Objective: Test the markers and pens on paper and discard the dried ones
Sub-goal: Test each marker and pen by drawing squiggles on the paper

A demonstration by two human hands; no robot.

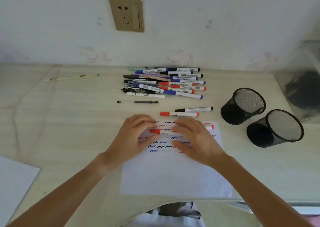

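Both hands hold one red marker crosswise above the white paper. My left hand pinches its red cap end. My right hand grips the white barrel, and the red tail end pokes out past it on the right. Red, black and blue squiggles cover the paper's top part, partly hidden by the hands. A pile of markers and pens lies behind, near the wall. A red marker and a black marker lie apart, just beyond the paper.
Two black mesh pen cups stand at the right. A dark pen refill lies in front of the pile, a thin stick at the back left. Another sheet sits at the left edge. A wall socket is above.
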